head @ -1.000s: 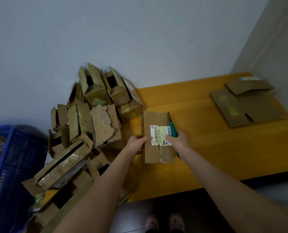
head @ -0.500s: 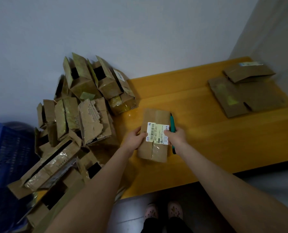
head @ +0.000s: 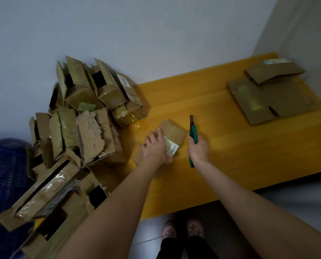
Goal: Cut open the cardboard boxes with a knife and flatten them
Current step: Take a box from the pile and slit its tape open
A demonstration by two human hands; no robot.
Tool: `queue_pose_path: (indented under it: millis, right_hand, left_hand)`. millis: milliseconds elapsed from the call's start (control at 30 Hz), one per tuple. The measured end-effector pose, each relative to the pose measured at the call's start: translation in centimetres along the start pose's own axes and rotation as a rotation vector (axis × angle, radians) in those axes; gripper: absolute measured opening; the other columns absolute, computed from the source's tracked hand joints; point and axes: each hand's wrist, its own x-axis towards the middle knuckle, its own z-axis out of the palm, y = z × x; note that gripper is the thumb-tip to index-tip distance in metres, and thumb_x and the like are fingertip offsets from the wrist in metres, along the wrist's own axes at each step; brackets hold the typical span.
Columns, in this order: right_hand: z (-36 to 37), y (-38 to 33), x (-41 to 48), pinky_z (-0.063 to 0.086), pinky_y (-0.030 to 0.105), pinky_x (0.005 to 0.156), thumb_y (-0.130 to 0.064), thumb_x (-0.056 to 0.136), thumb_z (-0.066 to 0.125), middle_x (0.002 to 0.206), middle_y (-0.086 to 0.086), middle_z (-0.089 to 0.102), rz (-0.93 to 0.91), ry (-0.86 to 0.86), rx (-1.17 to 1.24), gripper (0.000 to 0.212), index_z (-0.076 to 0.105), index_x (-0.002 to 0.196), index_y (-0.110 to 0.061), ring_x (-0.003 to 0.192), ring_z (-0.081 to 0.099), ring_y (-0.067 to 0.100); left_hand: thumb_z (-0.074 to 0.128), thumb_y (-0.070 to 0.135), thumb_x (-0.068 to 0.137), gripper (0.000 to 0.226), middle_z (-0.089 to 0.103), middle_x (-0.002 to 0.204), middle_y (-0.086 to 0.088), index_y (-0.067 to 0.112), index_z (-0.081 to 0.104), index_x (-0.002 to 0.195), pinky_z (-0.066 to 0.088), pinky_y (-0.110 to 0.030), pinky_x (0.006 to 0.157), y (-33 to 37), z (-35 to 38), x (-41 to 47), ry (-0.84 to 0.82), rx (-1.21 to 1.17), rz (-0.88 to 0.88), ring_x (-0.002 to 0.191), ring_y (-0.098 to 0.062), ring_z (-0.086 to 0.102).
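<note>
Change noted: the small box (head: 174,130), held squarely between both hands a moment ago, is now lying skewed on the table, its white label (head: 172,148) turning toward the right. The left hand (head: 154,147) is no longer clasping the side. It is lying across the top with fingers spread flat, pressing the box down. The right hand (head: 198,150) is coming off the box and is gripping the green knife (head: 193,134) just beside its right edge, blade out and pointing away toward the far wall. Judgement: the box is being pinned for the first cut, and no seam appears opened yet.

Edges and room: the yellow table (head: 230,156) is offering open surface to the right of the knife and along its near edge, which is running close below both forearms. The pile of uncut boxes (head: 84,118) is crowding the left side, standing near the pinned box but apart from it. A blue crate (head: 4,174) is sitting further left. The flattened sheets (head: 259,103) are lying well apart at the far right corner.
</note>
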Motion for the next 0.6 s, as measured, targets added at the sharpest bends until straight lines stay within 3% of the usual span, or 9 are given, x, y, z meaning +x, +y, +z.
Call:
queue_pose_path:
  millis: [200,333,500,600]
  right_hand:
    - [-0.8,0.1,0.5,0.054,0.049,0.084,-0.023,0.101,0.044,0.103,0.014,0.059,0.059,-0.086,-0.018,0.025,0.051,0.120,-0.009,0.093,0.062,0.031]
    - [-0.5,0.6,0.2,0.054,0.048,0.087,-0.018,0.101,0.045,0.111,0.012,0.060,0.050,-0.131,-0.002,0.030,0.047,0.130,-0.012,0.098,0.063,0.029]
    - [-1.6,1.0,0.2,0.055,0.037,0.071,-0.016,0.100,0.046,0.094,0.009,0.061,0.028,-0.195,0.004,0.026,0.049,0.126,-0.012,0.067,0.059,0.019]
    - [-2.4,1.2,-0.3,0.055,0.035,0.071,-0.014,0.100,0.046,0.094,0.007,0.060,-0.005,-0.217,-0.035,0.032,0.046,0.132,-0.013,0.068,0.059,0.018]
  left_hand:
    - [0.071,0.035,0.086,0.112,-0.020,0.161,-0.007,0.027,-0.020,0.152,0.004,-0.054,0.120,-1.8,-0.8,0.8,-0.036,0.342,0.277,0.148,-0.034,-0.010]
    - [0.074,0.041,0.080,0.118,-0.021,0.160,-0.011,0.027,-0.018,0.153,0.012,-0.052,0.119,-0.1,-0.6,0.9,-0.004,0.180,0.154,0.149,-0.034,-0.002]
    - [0.075,0.055,0.074,0.122,-0.001,0.163,-0.007,0.019,-0.009,0.155,0.020,-0.049,0.116,0.5,-1.1,1.9,0.053,0.170,0.097,0.147,-0.033,0.010]
    - [0.079,0.050,0.072,0.123,0.005,0.161,-0.007,0.015,-0.006,0.154,0.017,-0.048,0.119,-0.2,-0.9,2.2,0.045,0.176,0.126,0.147,-0.032,0.009]
